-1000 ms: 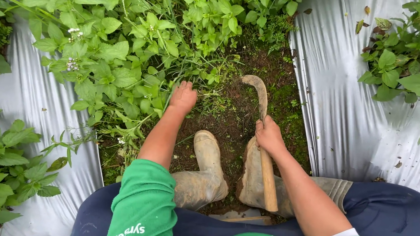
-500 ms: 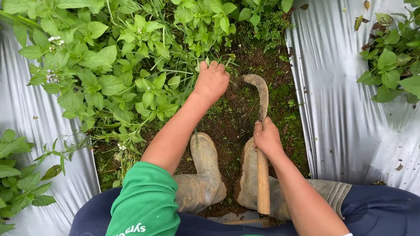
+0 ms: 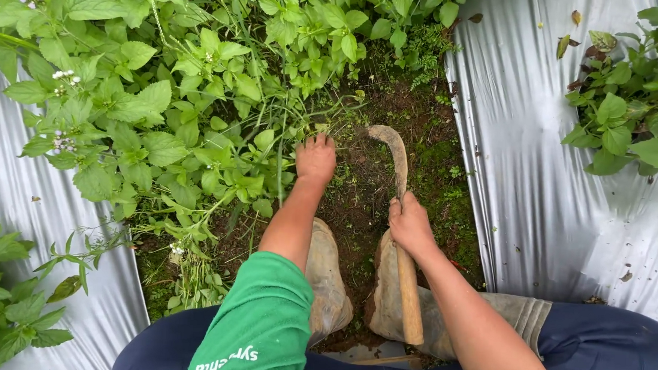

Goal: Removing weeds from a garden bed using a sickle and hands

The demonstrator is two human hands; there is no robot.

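A: Your left hand [image 3: 315,159] has moved. A second ago it lay lower, on the bare soil just ahead of your boots; now it is out at the foot of the weeds [image 3: 197,118], fingers curled down into the grass stems where the green patch meets the earth. I judge it as clenching a tuft, though the fingertips are buried and I cannot see how much it has.

B: And the other one?

A: Your right hand [image 3: 411,225] is wrapped round the wooden handle of the sickle [image 3: 399,204], much as before. The curved, rusty blade arcs forward and left over the soil strip [image 3: 375,172], its tip just beside your left hand, not touching it.

B: What does the shift tell you?

A: That you have gone from open ground into the growth, so gathering with one hand and cutting with the other looks to be the work in hand.

B: Any containers?

A: None in view. The strip runs between two sheets of silver plastic mulch [image 3: 524,180]; your muddy boots [image 3: 330,283] stand at its near end, the sickle's handle lying over the right one.
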